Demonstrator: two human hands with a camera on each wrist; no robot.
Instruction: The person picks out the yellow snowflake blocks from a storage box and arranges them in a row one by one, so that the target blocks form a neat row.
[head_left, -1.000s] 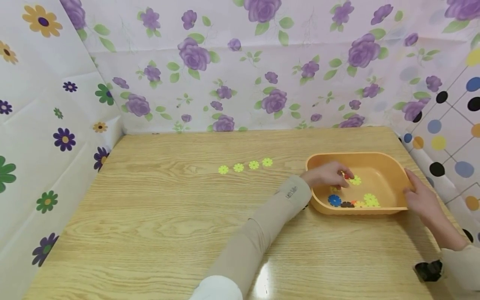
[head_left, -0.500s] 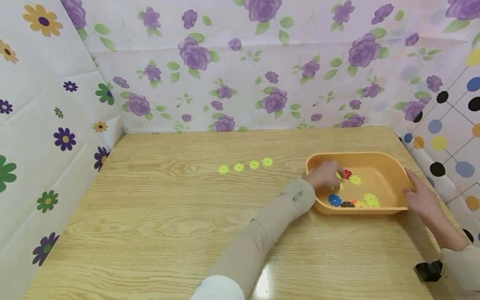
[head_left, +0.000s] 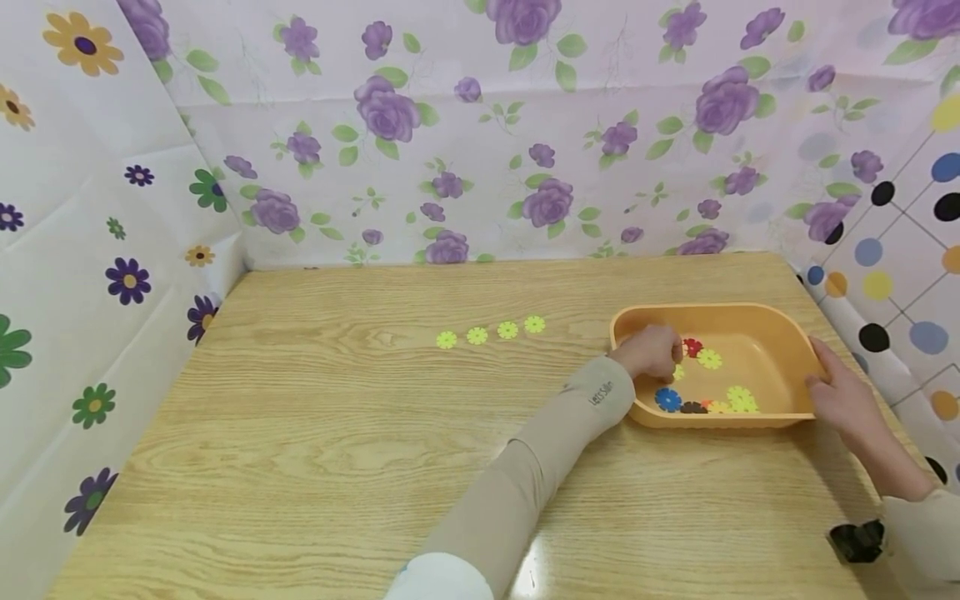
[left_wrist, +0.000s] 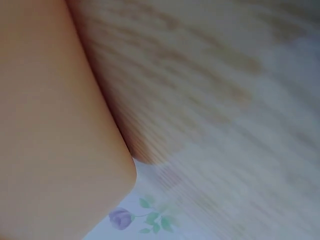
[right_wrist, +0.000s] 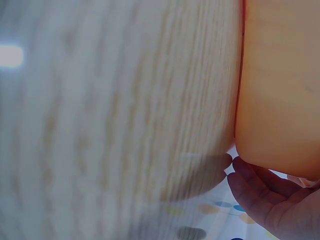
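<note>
An orange plastic basin (head_left: 772, 367) stands at the right of the table. My left hand (head_left: 654, 352) reaches over its left wall, fingers bent down inside. A yellow snowflake disc (head_left: 678, 372) shows right beside those fingers; the fingertips are hidden, so I cannot tell whether they pinch it. My right hand (head_left: 847, 400) grips the basin's right end, with fingers against the underside in the right wrist view. Also in the basin lie a red disc (head_left: 693, 347), a blue disc (head_left: 668, 400), a dark disc (head_left: 693, 407) and several yellow discs (head_left: 741, 399).
Several yellow-green discs (head_left: 492, 333) form a slanting row on the wooden table (head_left: 337, 433), left of the basin. A flowered sheet (head_left: 480, 133) hangs behind the table, with patterned sheets at both sides. A black object (head_left: 857, 542) sits by the right sleeve.
My left hand has shifted slightly left and down inside the basin, its fingers drawing in from spread to bent and uncovering the red disc. The right hand and basin have stayed put.
</note>
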